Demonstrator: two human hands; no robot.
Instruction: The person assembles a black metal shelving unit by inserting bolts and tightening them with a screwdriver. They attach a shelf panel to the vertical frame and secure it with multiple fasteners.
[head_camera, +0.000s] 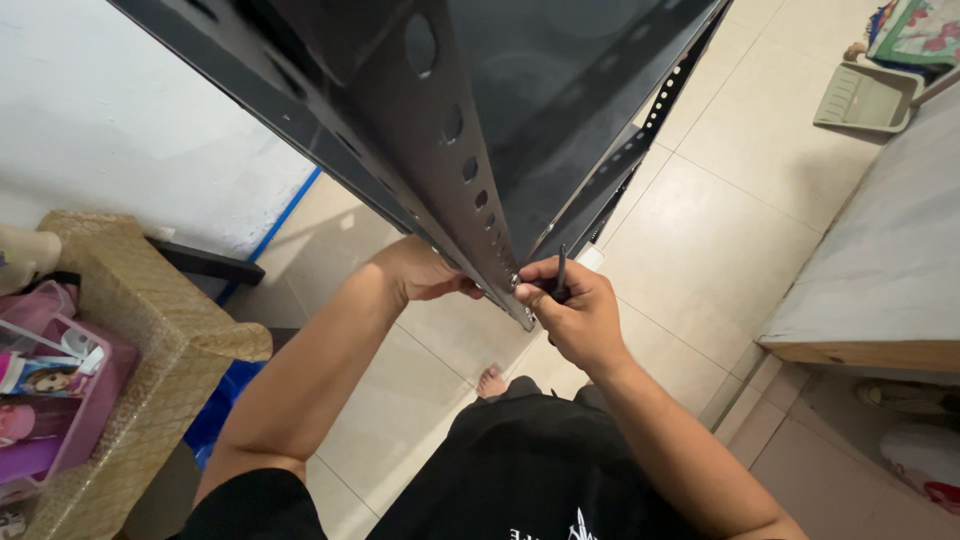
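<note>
Pinching a thin dark tool (560, 272) in your right hand (575, 315), fingers clamped around it, you keep its tip at the lowest hole of the perforated metal bracket (470, 170). Your left hand (425, 272) cups the bracket's far edge, seemingly steadying it; its fingers are hidden. Beyond, the dark flat panel (560, 90) carrying the bracket rises over the tiled floor (720, 210).

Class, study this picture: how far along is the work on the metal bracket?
Done: the perforated bracket already lies against the dark panel. In hand: the right hand holds a thin dark tool at a screw near the bracket's lower end, while the left hand steadies it. Left: the upper holes look empty.
</note>
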